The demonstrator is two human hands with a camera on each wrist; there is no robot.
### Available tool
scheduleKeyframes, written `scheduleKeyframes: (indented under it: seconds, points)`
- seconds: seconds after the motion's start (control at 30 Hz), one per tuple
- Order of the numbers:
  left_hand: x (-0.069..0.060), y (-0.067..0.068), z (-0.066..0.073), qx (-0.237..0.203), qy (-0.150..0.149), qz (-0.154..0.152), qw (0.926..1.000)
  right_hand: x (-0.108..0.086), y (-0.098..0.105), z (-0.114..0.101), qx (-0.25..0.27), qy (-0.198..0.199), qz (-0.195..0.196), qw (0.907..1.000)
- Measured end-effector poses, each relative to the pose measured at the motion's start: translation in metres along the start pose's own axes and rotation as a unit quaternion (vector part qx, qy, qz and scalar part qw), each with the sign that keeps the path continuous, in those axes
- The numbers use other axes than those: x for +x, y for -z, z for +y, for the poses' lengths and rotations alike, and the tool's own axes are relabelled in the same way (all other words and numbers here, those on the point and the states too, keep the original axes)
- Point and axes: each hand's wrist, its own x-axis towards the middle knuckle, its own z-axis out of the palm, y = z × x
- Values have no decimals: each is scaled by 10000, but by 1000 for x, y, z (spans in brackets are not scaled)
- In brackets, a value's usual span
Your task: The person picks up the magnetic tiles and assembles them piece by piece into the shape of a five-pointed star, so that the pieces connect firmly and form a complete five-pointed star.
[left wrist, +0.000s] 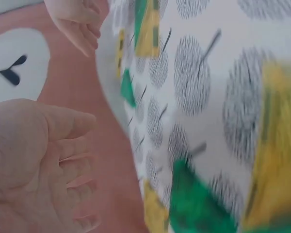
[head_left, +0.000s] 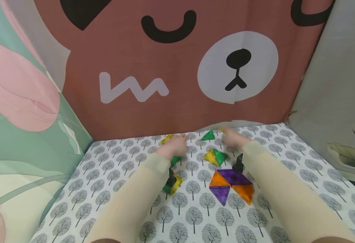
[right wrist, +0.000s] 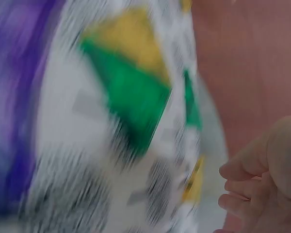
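Note:
In the head view my left hand (head_left: 175, 147) hovers over the far part of the table, between a yellow triangular tile (head_left: 167, 138) and a green triangular tile (head_left: 175, 161). The left wrist view shows its fingers loosely extended, holding nothing. My right hand (head_left: 234, 137) reaches to the far edge, near another yellow tile (head_left: 222, 130). In the right wrist view its fingers bend slightly and a gap separates them from that yellow tile (right wrist: 196, 180). Between the hands lie a lone green triangle (head_left: 208, 135) and a joined pair, yellow (head_left: 209, 157) and green (head_left: 220, 156).
Nearer the front sit joined purple (head_left: 220, 194) and orange (head_left: 244, 193) triangles, close to the right forearm. A yellow-and-green pair (head_left: 177, 183) is partly hidden by the left wrist strap. A bear-print curtain (head_left: 135, 118) hangs behind the tree-patterned tablecloth (head_left: 192, 216).

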Motion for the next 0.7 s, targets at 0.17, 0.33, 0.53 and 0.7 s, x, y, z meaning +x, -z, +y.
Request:
scheduleKeyframes:
  seconds: [0.17, 0.33, 0.53, 0.7]
  points:
    - [14, -17, 25, -219, -148, -256, 9993, -10, 3, 36, -324, -196, 17, 9993]
    - [32, -35, 41, 43, -190, -376, 9991, -13, 2, 47, -261, -253, -106, 9993]
    - [48, -51, 54, 388, -10, -248, 9989, -11, -5, 47, -491, -102, -150, 9986]
    - [55, -60, 61, 256, 134, -147, 9995, -6, -8, 46, -705, -105, 87, 9974]
